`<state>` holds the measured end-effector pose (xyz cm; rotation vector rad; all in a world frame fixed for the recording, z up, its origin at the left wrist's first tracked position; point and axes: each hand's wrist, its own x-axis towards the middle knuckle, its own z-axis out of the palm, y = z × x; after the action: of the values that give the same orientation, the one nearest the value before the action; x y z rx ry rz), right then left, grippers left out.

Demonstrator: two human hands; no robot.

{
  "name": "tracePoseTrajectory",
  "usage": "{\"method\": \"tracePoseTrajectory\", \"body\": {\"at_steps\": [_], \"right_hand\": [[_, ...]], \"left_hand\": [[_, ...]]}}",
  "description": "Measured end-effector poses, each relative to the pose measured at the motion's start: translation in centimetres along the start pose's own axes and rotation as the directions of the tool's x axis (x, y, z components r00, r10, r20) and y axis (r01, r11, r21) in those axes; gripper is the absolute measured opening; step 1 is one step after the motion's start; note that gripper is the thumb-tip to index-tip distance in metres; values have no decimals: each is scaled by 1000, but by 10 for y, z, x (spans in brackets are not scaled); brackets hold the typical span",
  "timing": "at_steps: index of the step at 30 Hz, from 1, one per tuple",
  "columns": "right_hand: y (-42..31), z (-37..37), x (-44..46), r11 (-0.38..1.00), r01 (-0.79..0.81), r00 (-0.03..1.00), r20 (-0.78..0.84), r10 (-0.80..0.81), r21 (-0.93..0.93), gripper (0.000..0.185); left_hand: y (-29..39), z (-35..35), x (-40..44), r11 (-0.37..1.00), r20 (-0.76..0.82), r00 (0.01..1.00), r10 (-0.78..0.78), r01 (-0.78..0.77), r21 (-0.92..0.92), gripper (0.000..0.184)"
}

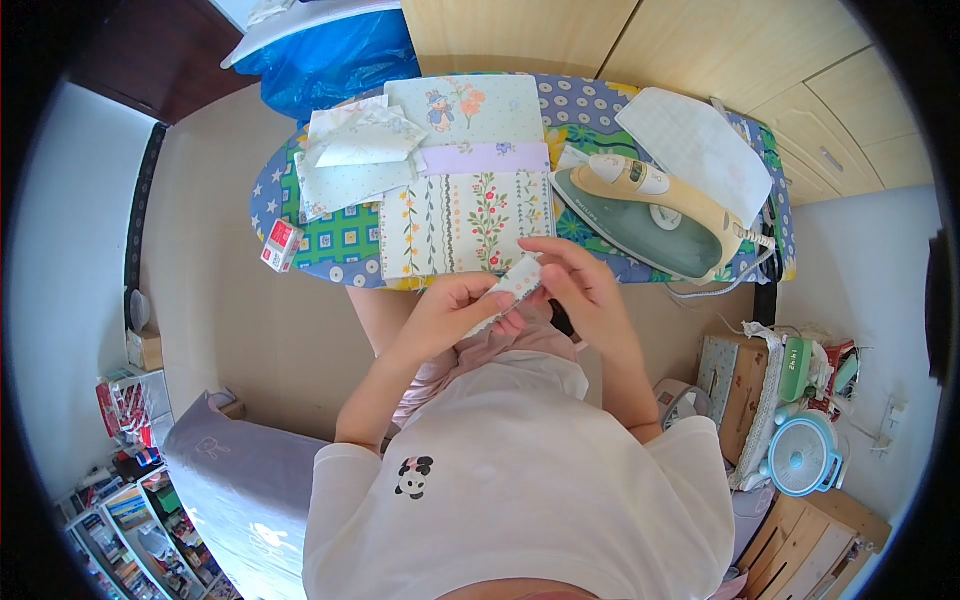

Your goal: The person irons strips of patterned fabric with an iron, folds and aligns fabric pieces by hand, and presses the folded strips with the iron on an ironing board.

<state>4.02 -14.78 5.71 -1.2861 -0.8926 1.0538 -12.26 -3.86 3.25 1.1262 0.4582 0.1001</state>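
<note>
A small folded piece of floral fabric (pixel 519 281) is held over my lap, just past the near edge of the ironing board (pixel 330 240). My left hand (pixel 450 310) pinches its lower left end between thumb and fingers. At its upper right end, the fingers of my right hand (pixel 580 290) are closed on it. Beyond my hands lies a floral fabric panel (pixel 460 225) with a lilac band (pixel 490 158) and a bunny print above. Loose fabric pieces (pixel 360 150) overlap at its left. To the right rests a green and cream iron (pixel 650 215).
A small red and white box (pixel 282 246) sits at the board's left edge. A white cloth (pixel 695 150) lies behind the iron, whose cord (pixel 715 292) hangs at the right. Blue plastic (pixel 340 70) is behind the board; wooden cabinets (pixel 520 35) stand at the back.
</note>
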Motion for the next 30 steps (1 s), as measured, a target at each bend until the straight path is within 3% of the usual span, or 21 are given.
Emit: {"method": "tracePoseTrajectory", "body": {"at_steps": [1,2,4,10,23,30], "right_hand": [[0,-2,-1,979,-77,997,-17,81,190,26],[2,-6,-1,979,-77,997,-16,82,190,26],[11,-13,-1,989,-93,994,69,85,117,22],[11,-8,0,984,57,997,54,-49,-167,16],[18,-2,0,995,91,995,-37,-93,-48,6],[19,1,0,944,253,959,-73,-273,-210,5]], "left_hand": [[2,0,-1,1000,-21,1000,-23,22,-17,26],[4,-1,-1,1000,-22,999,-23,22,-17,26],[6,-2,-2,973,1,1000,1,-1,-232,30],[-1,-1,0,991,-39,999,6,-12,-136,32],[1,8,-1,995,-78,993,93,-96,-39,22],[1,15,1,991,-120,986,117,-124,-55,20]]}}
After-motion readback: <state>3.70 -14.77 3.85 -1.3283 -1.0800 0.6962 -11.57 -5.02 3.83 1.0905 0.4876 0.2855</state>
